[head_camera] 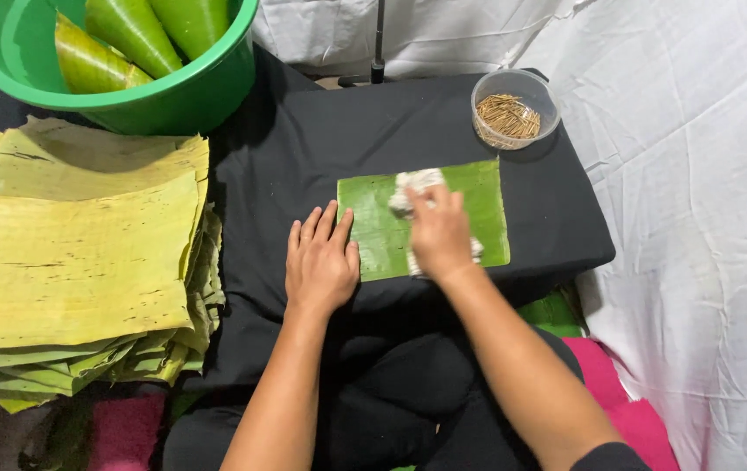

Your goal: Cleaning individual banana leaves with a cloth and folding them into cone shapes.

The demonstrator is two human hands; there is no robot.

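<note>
Centrally in the frame, a rectangular piece of bright green banana leaf (387,228) lies flat on the black-clothed desk (286,148), its long axis running left to right across the picture. The right hand (440,232) rests on top of it, its grip closed over a crumpled white cloth (414,184) that shows above the fingers and again at the lower edge of the palm; cloth and leaf are touching. The left hand (321,260) lies just left of it, fingers open and flat, holding nothing, fingertips pressing the leaf's left edge. So the leaf sits directly beneath the right hand and to the right of the left hand, with the right hand the nearer one

At upper right, a clear round plastic tub of thin brown sticks (513,111) stands just beyond the leaf. A thick stack of yellow-green leaf sheets (77,244) fills the left side, and a green plastic basin with rolled leaf cones (120,52) sits upper left
</note>
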